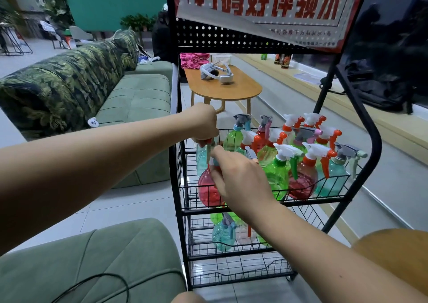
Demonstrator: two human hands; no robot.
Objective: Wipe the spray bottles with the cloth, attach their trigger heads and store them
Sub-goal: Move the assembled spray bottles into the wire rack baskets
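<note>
A black wire rack (301,202) holds several spray bottles with trigger heads on its upper shelf. At that shelf's left end, my left hand (205,124) grips the trigger head of a pale teal bottle (202,158). My right hand (238,177) holds the neck and trigger head of a red bottle (208,190) at the shelf's front left corner. A green bottle (276,173) and another red bottle (302,180) stand to the right. A teal bottle (222,233) sits on the lower shelf with others. No cloth is in my hands.
A green sofa (136,99) runs along the left, and a green cushion (92,263) with a black cable lies in front of me. An oval wooden table (231,89) behind the rack bears a white headset and pink cloths (193,59). A round wooden tabletop (398,249) is at the lower right.
</note>
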